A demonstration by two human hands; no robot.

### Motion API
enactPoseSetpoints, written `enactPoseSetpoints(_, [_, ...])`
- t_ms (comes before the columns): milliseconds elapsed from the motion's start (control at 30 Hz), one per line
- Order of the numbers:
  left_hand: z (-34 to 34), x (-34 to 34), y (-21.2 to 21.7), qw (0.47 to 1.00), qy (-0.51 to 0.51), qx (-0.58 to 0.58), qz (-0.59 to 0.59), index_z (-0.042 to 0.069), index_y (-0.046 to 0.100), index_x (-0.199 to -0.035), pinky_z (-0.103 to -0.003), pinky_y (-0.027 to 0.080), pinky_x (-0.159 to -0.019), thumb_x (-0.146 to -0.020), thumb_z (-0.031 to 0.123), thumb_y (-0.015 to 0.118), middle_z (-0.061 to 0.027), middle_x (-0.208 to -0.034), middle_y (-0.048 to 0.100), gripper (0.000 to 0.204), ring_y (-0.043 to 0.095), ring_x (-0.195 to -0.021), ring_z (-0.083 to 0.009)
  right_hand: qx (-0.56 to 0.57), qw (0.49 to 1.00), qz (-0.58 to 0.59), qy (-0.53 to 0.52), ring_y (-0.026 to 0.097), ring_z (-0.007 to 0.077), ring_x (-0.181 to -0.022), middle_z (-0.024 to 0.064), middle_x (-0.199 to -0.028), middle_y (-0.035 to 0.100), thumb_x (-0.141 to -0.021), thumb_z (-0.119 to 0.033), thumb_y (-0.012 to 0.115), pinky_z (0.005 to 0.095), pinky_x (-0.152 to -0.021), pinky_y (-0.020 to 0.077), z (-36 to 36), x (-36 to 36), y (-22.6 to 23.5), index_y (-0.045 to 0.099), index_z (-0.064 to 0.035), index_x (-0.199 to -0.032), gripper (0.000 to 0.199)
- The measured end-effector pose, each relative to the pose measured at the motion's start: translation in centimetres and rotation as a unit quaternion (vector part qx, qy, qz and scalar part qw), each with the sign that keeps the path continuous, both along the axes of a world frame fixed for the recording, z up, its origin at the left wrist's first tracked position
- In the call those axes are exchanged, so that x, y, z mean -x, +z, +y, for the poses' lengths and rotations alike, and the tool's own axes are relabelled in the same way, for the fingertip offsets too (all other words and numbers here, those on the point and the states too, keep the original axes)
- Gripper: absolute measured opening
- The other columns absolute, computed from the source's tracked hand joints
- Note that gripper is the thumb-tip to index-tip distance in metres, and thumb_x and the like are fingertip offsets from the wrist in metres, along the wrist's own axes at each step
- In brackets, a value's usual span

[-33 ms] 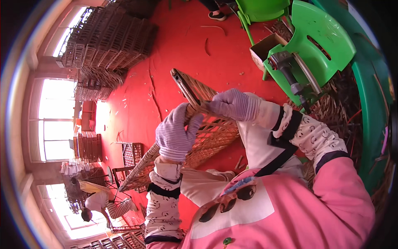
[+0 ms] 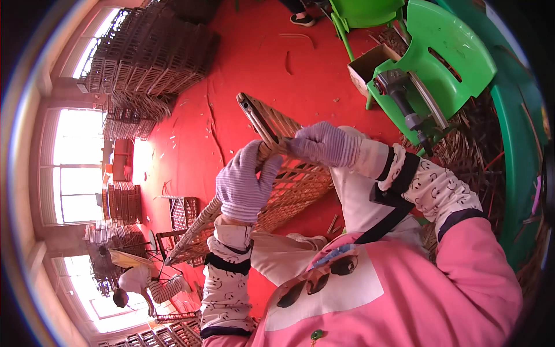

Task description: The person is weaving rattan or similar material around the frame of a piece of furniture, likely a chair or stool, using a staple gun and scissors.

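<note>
A brown woven wicker frame [image 2: 295,199] leans across my lap, its open lattice slanting down to the lower left. My left hand [image 2: 245,185], in a lilac striped knit glove, is closed around the frame's rail. My right hand [image 2: 326,144], gloved alike, pinches the same rail close to the left fingertips. Between both hands a brown strip wraps the rail; whether the right fingers hold its end is hidden. Beyond them the bare rail end [image 2: 245,104] points up and away, with a hole near its tip.
At right, a green plastic chair [image 2: 451,52] carries a grey-black power tool [image 2: 402,101], beside a cardboard box [image 2: 370,63]. Cut strips [image 2: 474,139] lie beneath. Tall stacks of woven frames [image 2: 150,58] stand far left on the red floor [image 2: 254,52]. A co-worker [image 2: 136,280] bends at lower left.
</note>
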State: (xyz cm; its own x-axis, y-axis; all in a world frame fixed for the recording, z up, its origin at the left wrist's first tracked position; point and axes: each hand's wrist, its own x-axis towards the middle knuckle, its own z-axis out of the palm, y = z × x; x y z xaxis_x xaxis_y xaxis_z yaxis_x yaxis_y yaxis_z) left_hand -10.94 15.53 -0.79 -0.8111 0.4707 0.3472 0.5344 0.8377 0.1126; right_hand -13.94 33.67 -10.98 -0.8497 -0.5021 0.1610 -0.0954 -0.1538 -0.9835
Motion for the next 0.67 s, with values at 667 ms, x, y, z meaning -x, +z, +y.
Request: enactPoseSetpoints(667, [-1.5,-0.1,0.7,0.997,-0.01,0.021,-0.069,0.009,0.05,-0.101,-0.044,0.048,-0.055,-0.087,0.037,0.054,-0.0134,-0.078,0.063,0.032,0.062,-0.067,-0.0328,-0.212,0.973,-0.08,0.03,0.063,0.0345,-0.082,0.0181,-0.086,0.064,-0.085,-0.057,0.049,0.0419,-0.077,0.0473,-0.6,-0.8,5.3,0.066,-0.0064,-0.099,0.055])
